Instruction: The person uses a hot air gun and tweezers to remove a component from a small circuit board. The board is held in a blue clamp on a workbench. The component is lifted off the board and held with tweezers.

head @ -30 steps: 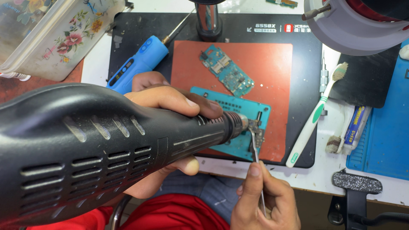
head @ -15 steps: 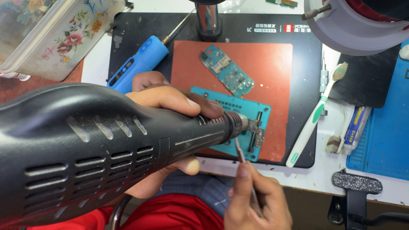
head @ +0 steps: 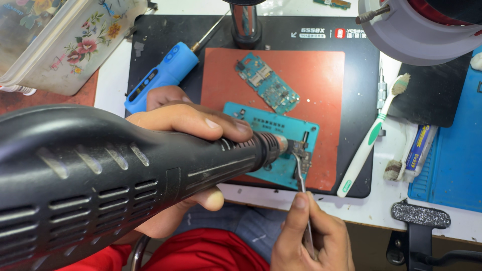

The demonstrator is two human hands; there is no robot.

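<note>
Gripping black hot-air gun (head: 100,180) in my left hand (head: 186,130), fingers wrapped round barrel, nozzle aimed at small chip area on teal circuit board (head: 271,135). Right hand (head: 311,236) pinching metal tweezers (head: 301,175), tips down on same spot just beside nozzle. Teal board sits on front edge of red mat (head: 321,85), second smaller board (head: 266,83) further back on it. Blue screwdriver (head: 160,75) off to left, green-white toothbrush (head: 374,135) lying right of mat, floral plastic box (head: 60,40) in top-left corner.
</note>
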